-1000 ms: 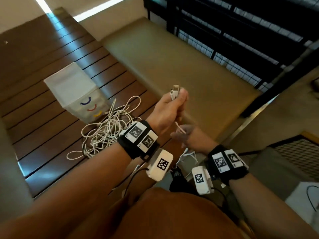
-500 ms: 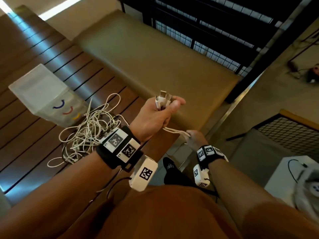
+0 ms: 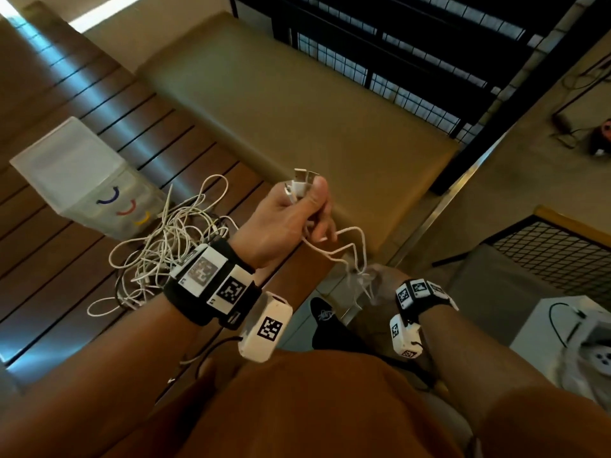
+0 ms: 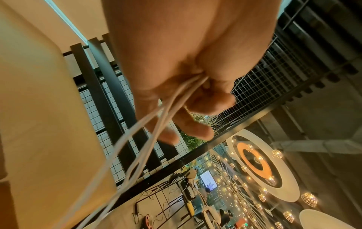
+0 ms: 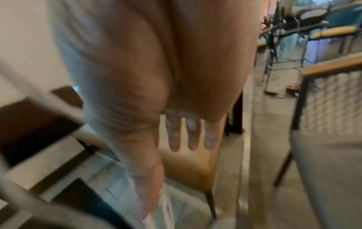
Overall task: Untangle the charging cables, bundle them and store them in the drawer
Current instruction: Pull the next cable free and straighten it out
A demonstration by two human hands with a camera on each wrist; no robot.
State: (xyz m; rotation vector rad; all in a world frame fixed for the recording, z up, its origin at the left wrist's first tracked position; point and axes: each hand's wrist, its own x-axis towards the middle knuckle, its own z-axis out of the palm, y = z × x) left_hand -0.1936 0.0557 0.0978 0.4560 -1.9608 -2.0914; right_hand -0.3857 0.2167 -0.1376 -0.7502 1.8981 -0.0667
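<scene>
Dim warm light, blurred right-wrist view

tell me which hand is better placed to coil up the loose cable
The right hand. It sits low where the white cable hangs slack, blurred there, while the left hand already grips the plug ends up high, so it can likely only anchor.
</scene>
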